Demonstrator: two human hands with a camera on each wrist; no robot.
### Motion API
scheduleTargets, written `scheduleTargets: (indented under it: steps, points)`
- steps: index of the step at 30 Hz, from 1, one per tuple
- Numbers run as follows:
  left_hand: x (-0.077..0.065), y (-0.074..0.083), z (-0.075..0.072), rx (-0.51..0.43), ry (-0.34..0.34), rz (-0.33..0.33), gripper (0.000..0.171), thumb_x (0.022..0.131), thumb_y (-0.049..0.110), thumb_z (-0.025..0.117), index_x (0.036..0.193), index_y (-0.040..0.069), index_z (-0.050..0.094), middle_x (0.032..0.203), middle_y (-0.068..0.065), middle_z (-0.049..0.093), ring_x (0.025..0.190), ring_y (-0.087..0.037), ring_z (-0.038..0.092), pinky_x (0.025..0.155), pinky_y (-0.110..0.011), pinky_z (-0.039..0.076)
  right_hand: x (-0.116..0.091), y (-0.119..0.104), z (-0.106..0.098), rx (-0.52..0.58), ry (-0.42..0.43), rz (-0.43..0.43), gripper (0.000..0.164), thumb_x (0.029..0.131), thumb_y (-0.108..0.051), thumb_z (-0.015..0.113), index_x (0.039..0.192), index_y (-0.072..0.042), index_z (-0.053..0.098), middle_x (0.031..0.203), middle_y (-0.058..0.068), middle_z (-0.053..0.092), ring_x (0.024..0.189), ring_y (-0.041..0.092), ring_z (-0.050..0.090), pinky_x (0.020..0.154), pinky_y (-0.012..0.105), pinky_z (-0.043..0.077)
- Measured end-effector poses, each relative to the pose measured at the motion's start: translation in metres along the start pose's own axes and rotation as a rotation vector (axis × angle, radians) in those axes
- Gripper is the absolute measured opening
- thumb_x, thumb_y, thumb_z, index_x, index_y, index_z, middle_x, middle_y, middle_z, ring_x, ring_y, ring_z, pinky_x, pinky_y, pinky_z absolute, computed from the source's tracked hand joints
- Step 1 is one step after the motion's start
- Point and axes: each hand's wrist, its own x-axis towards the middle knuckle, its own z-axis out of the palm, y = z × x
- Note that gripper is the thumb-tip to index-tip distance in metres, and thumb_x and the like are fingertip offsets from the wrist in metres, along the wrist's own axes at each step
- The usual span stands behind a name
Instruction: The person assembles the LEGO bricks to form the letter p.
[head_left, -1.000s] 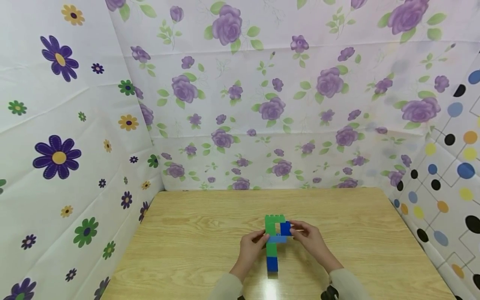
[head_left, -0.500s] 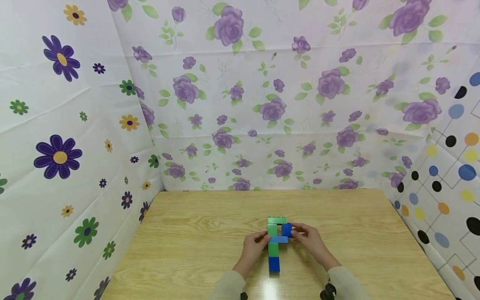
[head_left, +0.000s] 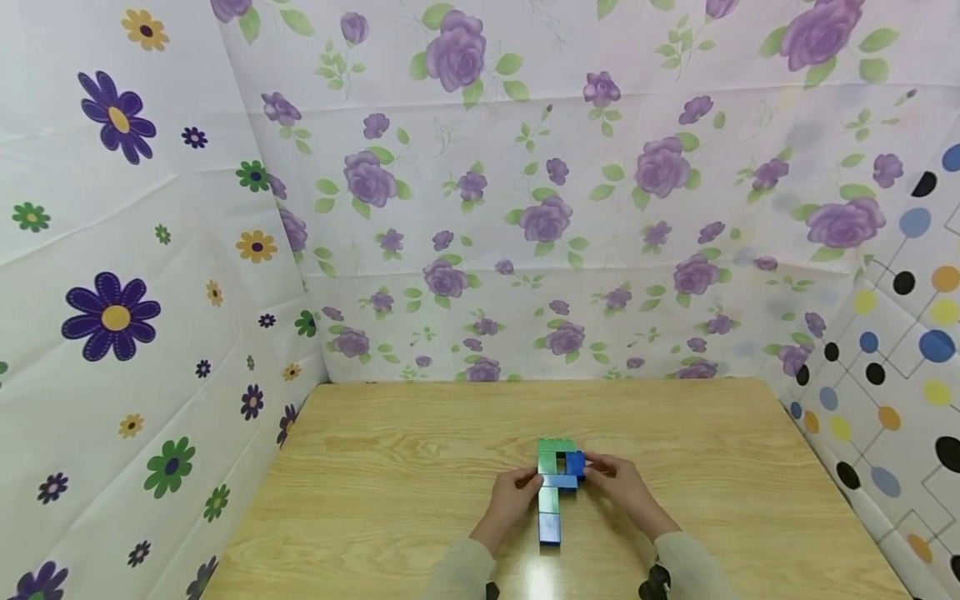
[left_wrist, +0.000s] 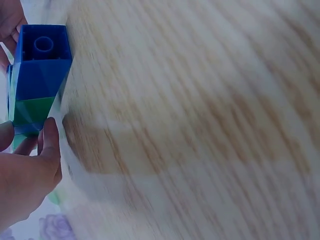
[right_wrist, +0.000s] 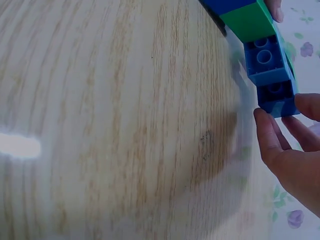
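Note:
Green and blue toy building bricks are joined into a P-like shape between the two hands. A green brick (head_left: 556,445) with studs tops it, and a blue brick (head_left: 550,528) ends its stem nearest the person. My left hand (head_left: 513,502) pinches the stem beside the lighter blue crossbar brick (head_left: 561,482). On the other side, my right hand (head_left: 621,493) grips the dark blue brick (head_left: 574,463) between thumb and fingers. The left wrist view shows the stem's end brick (left_wrist: 45,77) with its hollow underside; in the right wrist view, fingertips meet the outer blue brick (right_wrist: 280,108).
A light wood table (head_left: 390,467) lies under the hands. Flowered cloth (head_left: 450,208) hangs behind it and to the left (head_left: 180,400), dotted cloth (head_left: 892,375) to the right. Light glares off the tabletop near the person.
The brick shape has shifted slightly right and toward the person, and has tipped so its faces catch more light. Both hands moved with it, keeping their grips.

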Motion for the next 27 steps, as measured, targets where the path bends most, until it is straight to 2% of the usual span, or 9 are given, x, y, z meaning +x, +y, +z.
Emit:
scheduleTargets:
  steps: [6,12,15,16,19,22,23,27]
  points:
    - [-0.0007,0.0015,-0.0003,0.054,-0.003,-0.031,0.027,0.093,0.014,0.065,0.111,-0.006,0.067,0.103,-0.013,0.069,0.097,-0.024,0.063,0.083,-0.034,0.057,0.0008,0.0016,0.0028,-0.011,-0.015,0.003,0.036,0.095,-0.015,0.062,0.129,-0.005,0.060,0.118,0.009,0.064,0.108,0.024,0.058,0.093,0.042,0.053]
    - [-0.0030,0.0008,0.0010,0.044,-0.003,-0.053,0.028,0.094,0.014,0.063,0.112,-0.007,0.066,0.103,-0.013,0.068,0.096,-0.024,0.062,0.081,-0.034,0.057,0.0026,0.0049,0.0056,-0.004,-0.021,-0.037,0.035,0.095,-0.008,0.061,0.129,-0.001,0.059,0.114,0.011,0.065,0.102,0.023,0.060,0.085,0.036,0.056]
    - [-0.0042,-0.0013,0.0009,0.041,0.002,-0.034,0.031,0.095,0.018,0.063,0.112,-0.007,0.066,0.101,-0.012,0.067,0.092,-0.020,0.062,0.077,-0.032,0.058,0.0025,0.0038,0.0070,-0.014,-0.024,-0.054,0.035,0.094,-0.005,0.060,0.128,0.002,0.059,0.112,0.011,0.065,0.099,0.021,0.061,0.082,0.033,0.057]
    - [-0.0037,-0.0062,0.0014,0.045,0.007,-0.002,0.032,0.095,0.021,0.062,0.112,-0.006,0.067,0.100,-0.011,0.067,0.090,-0.017,0.061,0.074,-0.029,0.057,0.0022,0.0027,0.0075,-0.014,-0.021,-0.051,0.034,0.094,-0.004,0.061,0.128,0.002,0.059,0.112,0.010,0.066,0.098,0.021,0.061,0.081,0.033,0.058]
    - [-0.0040,-0.0072,0.0009,0.061,0.014,0.025,0.035,0.095,0.024,0.062,0.111,-0.006,0.067,0.098,-0.011,0.067,0.087,-0.015,0.061,0.072,-0.028,0.057,0.0009,-0.0005,0.0084,-0.028,-0.023,-0.057,0.034,0.094,-0.003,0.060,0.128,0.003,0.059,0.111,0.011,0.066,0.097,0.021,0.061,0.081,0.032,0.058]
    - [-0.0031,-0.0068,0.0021,0.054,0.022,-0.002,0.030,0.095,0.019,0.062,0.111,-0.007,0.067,0.100,-0.012,0.067,0.090,-0.019,0.062,0.075,-0.030,0.057,0.0005,-0.0020,0.0088,-0.039,-0.023,-0.056,0.034,0.094,-0.002,0.059,0.127,0.004,0.058,0.110,0.012,0.066,0.097,0.021,0.061,0.080,0.032,0.058]
    - [-0.0038,-0.0022,0.0019,0.050,0.021,-0.038,0.029,0.094,0.015,0.063,0.112,-0.008,0.066,0.101,-0.013,0.067,0.092,-0.021,0.062,0.077,-0.032,0.058,0.0007,-0.0019,0.0090,-0.045,-0.022,-0.058,0.034,0.094,-0.002,0.059,0.127,0.005,0.058,0.110,0.012,0.066,0.097,0.021,0.061,0.080,0.032,0.058]
    - [-0.0038,0.0010,0.0026,0.070,0.028,-0.056,0.026,0.094,0.010,0.063,0.112,-0.008,0.066,0.101,-0.011,0.067,0.092,-0.021,0.062,0.076,-0.031,0.057,0.0022,-0.0011,0.0099,-0.063,-0.022,-0.070,0.033,0.094,-0.003,0.060,0.126,0.005,0.059,0.109,0.012,0.066,0.094,0.020,0.062,0.079,0.032,0.058]
